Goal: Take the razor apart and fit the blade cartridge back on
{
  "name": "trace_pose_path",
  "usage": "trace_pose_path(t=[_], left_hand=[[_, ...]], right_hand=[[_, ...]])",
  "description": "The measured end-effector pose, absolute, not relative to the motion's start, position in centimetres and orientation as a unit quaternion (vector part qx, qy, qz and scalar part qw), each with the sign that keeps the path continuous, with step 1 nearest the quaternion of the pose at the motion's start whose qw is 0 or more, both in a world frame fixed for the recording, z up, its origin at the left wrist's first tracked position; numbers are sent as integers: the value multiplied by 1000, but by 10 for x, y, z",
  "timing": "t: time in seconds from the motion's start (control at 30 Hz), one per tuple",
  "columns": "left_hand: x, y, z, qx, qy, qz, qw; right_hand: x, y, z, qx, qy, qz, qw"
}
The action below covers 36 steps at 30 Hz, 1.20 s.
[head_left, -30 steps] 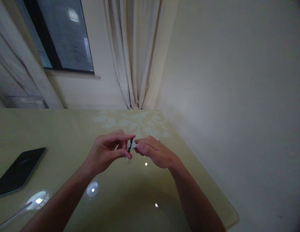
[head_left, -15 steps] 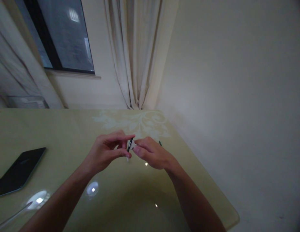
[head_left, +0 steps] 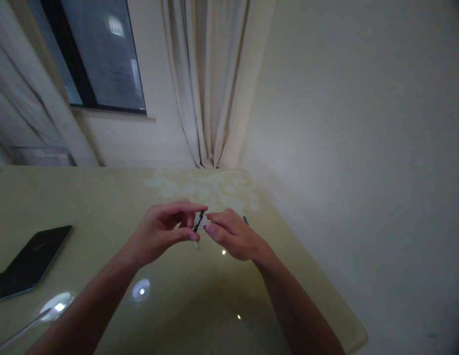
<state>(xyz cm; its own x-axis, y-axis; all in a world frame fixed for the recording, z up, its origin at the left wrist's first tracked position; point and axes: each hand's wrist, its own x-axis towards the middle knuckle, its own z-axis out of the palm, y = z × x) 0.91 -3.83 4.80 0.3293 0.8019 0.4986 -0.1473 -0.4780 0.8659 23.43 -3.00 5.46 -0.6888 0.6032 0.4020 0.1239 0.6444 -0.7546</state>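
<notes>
The left hand [head_left: 166, 228] has its index finger and thumb clamped on the two ends of a small dark strip [head_left: 198, 221], held up above the surface [head_left: 185, 310]. The right hand [head_left: 233, 234] is closed on a small pale piece [head_left: 205, 222], its thumb and fingers pinching it against, or just beside, the middle of the strip; which of the two is too small to tell.

The strip is thin, narrow and nearly black, with a lighter stretch along its middle, and it stands tilted between finger and thumb. The pale piece is whitish grey with an uneven outline, and the right fingertips hide part of it. A small white tip [head_left: 195, 244] shows just below the left thumb; what it belongs to cannot be told.

Near the right hand's knuckles, on its far side, a short dark green piece [head_left: 246, 220] lies on the surface. Well apart, beyond the left forearm, lies a flat black device [head_left: 32, 260], with a faint patch too blurred to read. Nearer the person is a thin stick [head_left: 24, 331], partly hidden by that forearm.

A pale floral pattern [head_left: 214, 188] marks the far end, with a curtain [head_left: 207, 88] and window [head_left: 103, 59] behind.
</notes>
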Motion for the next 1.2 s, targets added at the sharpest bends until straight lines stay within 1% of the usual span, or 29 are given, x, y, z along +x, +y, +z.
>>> trace_pose_path(t=[0.2,0.4,0.67,1.0,1.2], left_hand=[[7,-37,47,676,234,526,460],[6,-37,44,673,226,530,464],[6,-37,46,680,233,526,455],[8,-37,44,671,218,538,462],[11,-36,43,662,209,549,466]], right_hand=[[235,-31,57,-209,-851,370,310],[237,-31,57,-175,-830,432,308],[243,-30,59,-179,-832,434,296],[241,-28,57,-152,-802,489,307],[240,-29,55,-162,-803,478,316]])
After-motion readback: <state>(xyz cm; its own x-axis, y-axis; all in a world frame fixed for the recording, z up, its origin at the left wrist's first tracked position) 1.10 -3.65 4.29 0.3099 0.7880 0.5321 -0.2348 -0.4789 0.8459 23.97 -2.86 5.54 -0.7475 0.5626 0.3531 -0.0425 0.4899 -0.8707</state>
